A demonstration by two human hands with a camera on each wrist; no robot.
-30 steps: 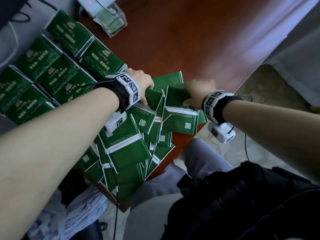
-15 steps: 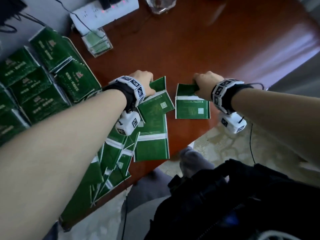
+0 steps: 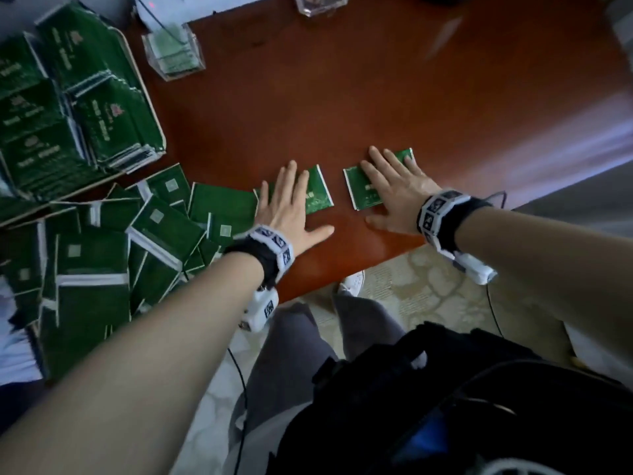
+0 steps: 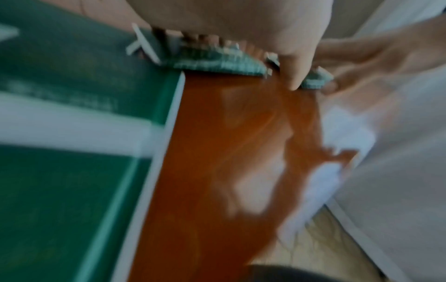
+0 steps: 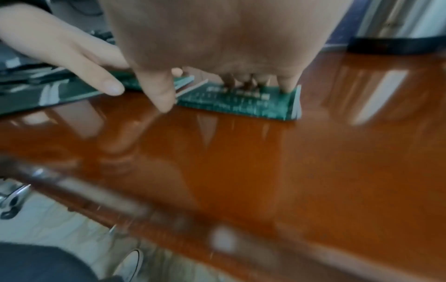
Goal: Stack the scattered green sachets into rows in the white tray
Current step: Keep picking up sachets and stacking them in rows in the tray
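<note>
On my left, the white tray (image 3: 150, 108) sits at the far corner of the red-brown table (image 3: 376, 97), already holding rows of green sachets. Below it, a loose heap of sachets (image 3: 102, 255) spreads to the table's near edge. A clear plastic box (image 3: 174, 53) stands just beyond the tray, and a glass item I cannot identify pokes in at the top edge. Beneath the table I see a patterned floor (image 3: 411, 303), a white shoe (image 3: 352, 282) and grey trouser legs.

My left hand (image 3: 291, 207) lies flat on one sachet (image 3: 320, 193), fingers straight and spread, thumb on the bare wood. My right hand (image 3: 394, 183) presses a second sachet (image 3: 363, 190) the same way, fingers wide. The two sachets lie apart with a strip of table between them, clear of the heap. The left wrist view is blurred, but shows a thumb tip at a sachet's edge.

Half a second ago both hands were curled, pinching these sachets at their far edges; now they are flattened palm-down and the sachets show their printed faces.
</note>
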